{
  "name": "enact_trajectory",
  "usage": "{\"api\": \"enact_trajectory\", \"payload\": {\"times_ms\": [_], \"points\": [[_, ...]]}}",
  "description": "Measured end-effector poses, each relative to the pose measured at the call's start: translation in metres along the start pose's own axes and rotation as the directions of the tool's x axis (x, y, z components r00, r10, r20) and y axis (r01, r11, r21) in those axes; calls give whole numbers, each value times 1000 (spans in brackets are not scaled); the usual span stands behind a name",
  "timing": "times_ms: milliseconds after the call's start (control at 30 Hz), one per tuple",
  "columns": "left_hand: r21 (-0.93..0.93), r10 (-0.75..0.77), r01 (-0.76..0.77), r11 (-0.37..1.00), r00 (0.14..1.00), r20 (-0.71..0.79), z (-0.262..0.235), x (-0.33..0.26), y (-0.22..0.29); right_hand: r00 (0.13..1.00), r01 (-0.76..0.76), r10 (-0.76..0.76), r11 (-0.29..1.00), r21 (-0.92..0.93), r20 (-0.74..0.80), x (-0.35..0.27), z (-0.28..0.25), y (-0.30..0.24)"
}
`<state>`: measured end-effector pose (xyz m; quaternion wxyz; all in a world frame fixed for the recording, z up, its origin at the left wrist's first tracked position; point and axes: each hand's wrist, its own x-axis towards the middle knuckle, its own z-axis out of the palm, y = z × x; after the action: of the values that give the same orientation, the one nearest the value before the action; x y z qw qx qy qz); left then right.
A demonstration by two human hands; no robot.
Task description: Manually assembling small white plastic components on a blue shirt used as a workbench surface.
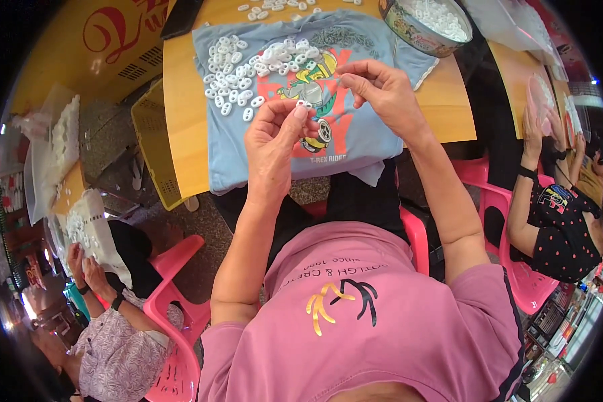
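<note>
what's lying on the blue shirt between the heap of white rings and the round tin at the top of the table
In the head view, a small pile of thin grey metal pieces lies on the blue shirt between the white rings and the round tin.

A small white plastic ring piece [304, 104] is pinched at the fingertips of the left hand [273, 144], held up just above the cloth. Beyond and to the left of that hand, a loose scatter of white oval pieces [248, 67] is spread flat over a light blue printed shirt [355, 134] laid out on the table under both hands. A heap of small grey metal parts [342, 37] is seen on the shirt just beyond the right hand [382, 90], whose fingers are curled close to the left fingertips.
</note>
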<state>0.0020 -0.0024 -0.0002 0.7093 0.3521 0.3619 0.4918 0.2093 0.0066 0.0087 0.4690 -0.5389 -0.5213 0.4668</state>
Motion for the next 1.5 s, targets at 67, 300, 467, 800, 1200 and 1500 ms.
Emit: {"api": "enact_trajectory", "payload": {"times_ms": [67, 300, 467, 800, 1200, 1500], "points": [[5, 0, 0, 1000, 1000, -5, -1, 1, 0, 1000, -9, 9, 1000, 7, 6, 0, -3, 3], [-6, 21, -21, 1000, 1000, -12, -8, 3, 1, 998, -56, 54, 997, 58, 29, -1, -4, 3], [-47, 32, -34, 998, 999, -38, -17, 5, 6, 999, -38, 36, 996, 77, 28, 0, -5, 6], [-214, 94, -100, 972, 995, -39, -32, 11, 10, 996, -67, 64, 996, 66, 57, 2, -10, 12], [44, 89, -90, 995, 996, 23, 7, -3, 15, 991, -50, 4, 938, 343, 133, -18, 23, -21], [160, 153, -164, 973, 985, 76, 17, -16, 25, 994, -1, -39, 931, 366, 103, -30, 39, -35]]}}
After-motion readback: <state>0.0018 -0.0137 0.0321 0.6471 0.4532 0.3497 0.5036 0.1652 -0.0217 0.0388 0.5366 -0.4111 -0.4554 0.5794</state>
